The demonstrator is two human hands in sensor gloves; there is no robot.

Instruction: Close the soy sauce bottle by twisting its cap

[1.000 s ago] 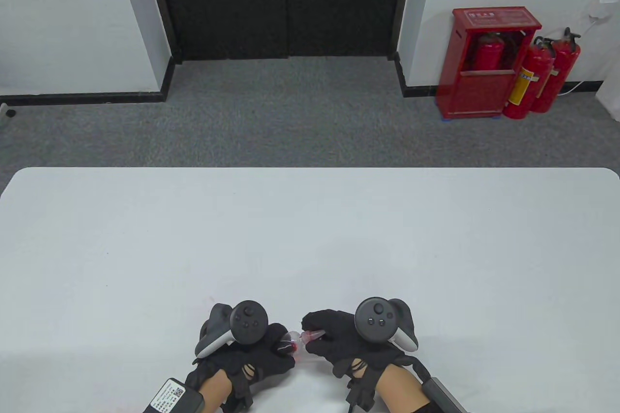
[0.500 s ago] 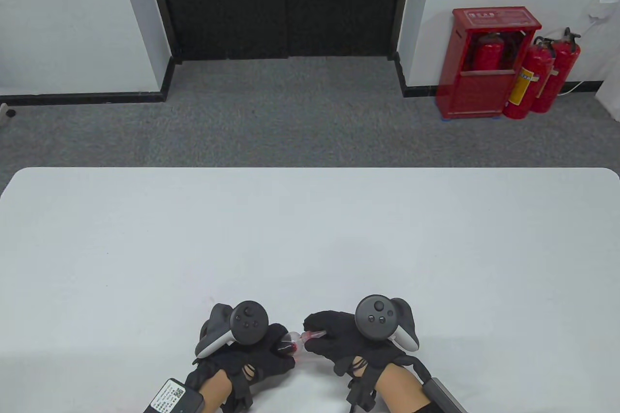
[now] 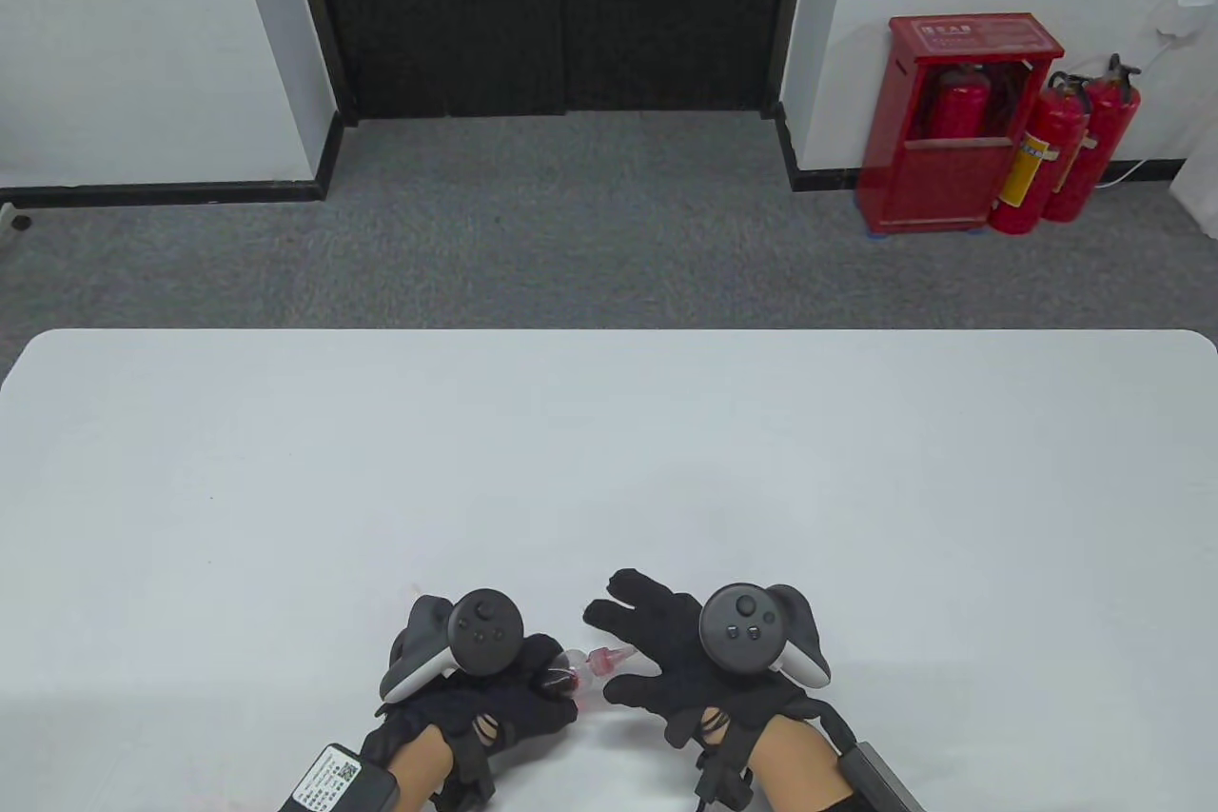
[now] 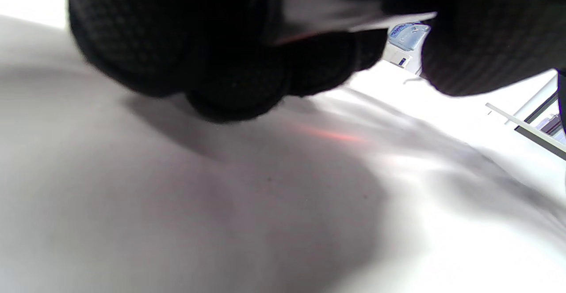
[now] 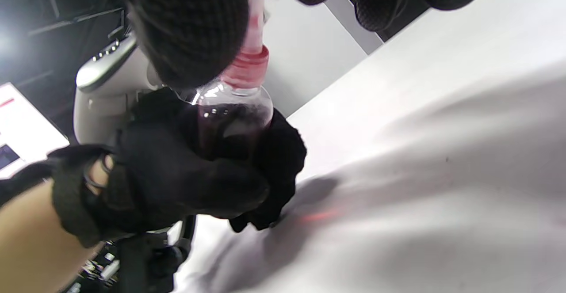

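Observation:
The small clear soy sauce bottle holds dark liquid and lies sideways near the table's front edge, neck pointing right. My left hand grips its body; this shows clearly in the right wrist view, where the bottle has its red pointed cap seated on the neck. My right hand is spread open around the cap, fingers lifted off it. The thumb is close beside the cap; I cannot tell if it touches. The left wrist view shows only my dark curled fingers.
The white table stretches far ahead and to both sides of the hands. A red cabinet and fire extinguishers stand on the floor beyond the table, at the back right.
My right hand has let go of the cap and its fingers have spread open and lifted away. My left hand and the bottle have stayed in place.

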